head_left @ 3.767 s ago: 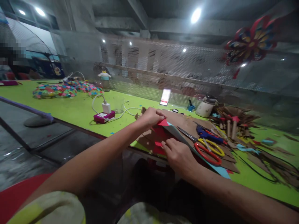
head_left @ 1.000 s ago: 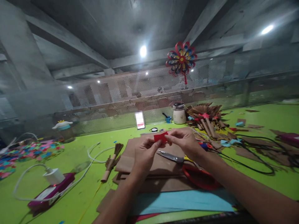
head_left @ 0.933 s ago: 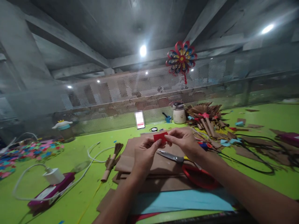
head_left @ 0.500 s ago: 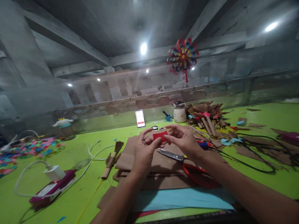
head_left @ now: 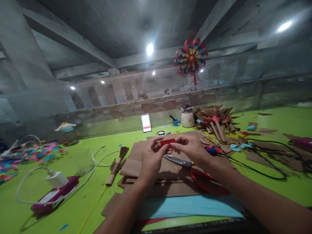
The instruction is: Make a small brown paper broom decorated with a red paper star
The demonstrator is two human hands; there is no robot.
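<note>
A small folded piece of red paper is held up between both hands. My left hand pinches it from the left, thumb in front and fingers behind. From the right, my right hand grips its other end between thumb and fingers. Beneath the hands lies a stack of brown paper. On that stack rest scissors with red handles, partly hidden by my right forearm. A strip of light blue paper lies at the near edge.
A purple power strip with a white charger and cable sits left. Nearby are a brown paper bundle and colourful paper stars. Behind stand a phone and a white jar. Brown paper fans are piled right.
The red paper has sunk slightly and looks narrower in height. My right hand's fingers have curled in closer to it, and my left fingers have bunched up behind it.
</note>
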